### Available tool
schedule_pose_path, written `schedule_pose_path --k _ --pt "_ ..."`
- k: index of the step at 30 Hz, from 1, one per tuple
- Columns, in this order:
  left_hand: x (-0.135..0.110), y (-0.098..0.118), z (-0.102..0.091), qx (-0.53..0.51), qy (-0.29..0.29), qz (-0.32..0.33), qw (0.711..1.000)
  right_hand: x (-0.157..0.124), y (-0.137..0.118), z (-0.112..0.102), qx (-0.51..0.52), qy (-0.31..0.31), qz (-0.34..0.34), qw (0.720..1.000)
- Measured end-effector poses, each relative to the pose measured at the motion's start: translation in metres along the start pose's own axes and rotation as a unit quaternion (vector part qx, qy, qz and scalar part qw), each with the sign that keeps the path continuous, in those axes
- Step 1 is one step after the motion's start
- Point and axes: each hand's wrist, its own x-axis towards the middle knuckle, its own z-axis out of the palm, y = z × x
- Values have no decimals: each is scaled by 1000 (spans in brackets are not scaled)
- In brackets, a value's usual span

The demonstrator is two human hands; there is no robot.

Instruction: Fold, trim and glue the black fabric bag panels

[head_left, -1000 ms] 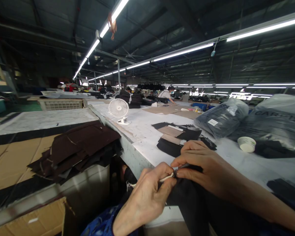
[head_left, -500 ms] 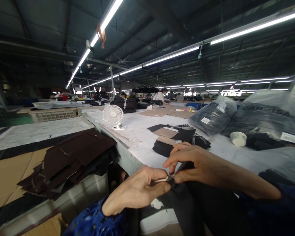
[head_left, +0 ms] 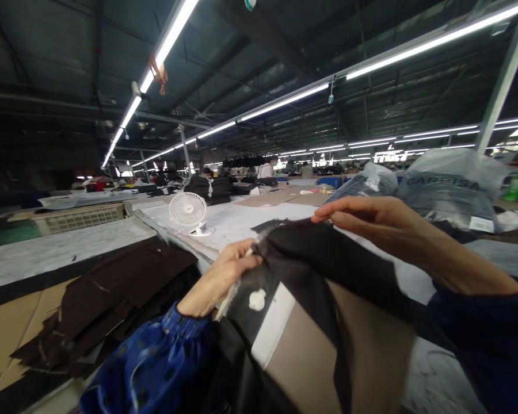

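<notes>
A black fabric piece [head_left: 302, 247] hangs raised in front of me, with beige panels, a white strip and a round white patch on it. My left hand [head_left: 224, 276] is closed on its upper left edge, thumb against fingers. At the top edge, my right hand [head_left: 366, 224] pinches the fabric between its fairly straight fingers and the thumb. Behind the raised cloth, the cut pieces lying on the white table [head_left: 237, 221] are mostly hidden.
Dark brown cut fabric [head_left: 112, 293] lies stacked at the left. A small white fan [head_left: 188, 211] stands on the table, with a black bundle [head_left: 209, 188] behind it. Filled plastic bags [head_left: 449, 184] sit at the right. A person [head_left: 266, 168] is farther back.
The fabric has been lifted and spread, showing its beige panels. My hands, close together before, have moved apart: the right up and rightward, the left up and leftward.
</notes>
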Motion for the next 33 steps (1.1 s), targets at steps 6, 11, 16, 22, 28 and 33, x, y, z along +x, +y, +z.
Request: schedule_pose_path --k 6,11,16,22,28,33 --pt "32 -27 -22 -244 378 99 888 4 4 -6 -22 128 10 991" --pt "12 -93 -15 -256 376 -16 890 11 26 8 -77 -36 9 996" --pt "-15 -130 -26 -257 323 -131 901 14 55 35 -121 -233 8 965" --pt "-47 -139 -37 -160 106 -166 967 12 90 71 -106 -326 10 939" --pt "-22 -118 12 302 127 145 934 5 120 97 -144 -276 -47 949" --pt "27 -112 40 588 28 217 779 3 124 102 -130 -297 -36 945"
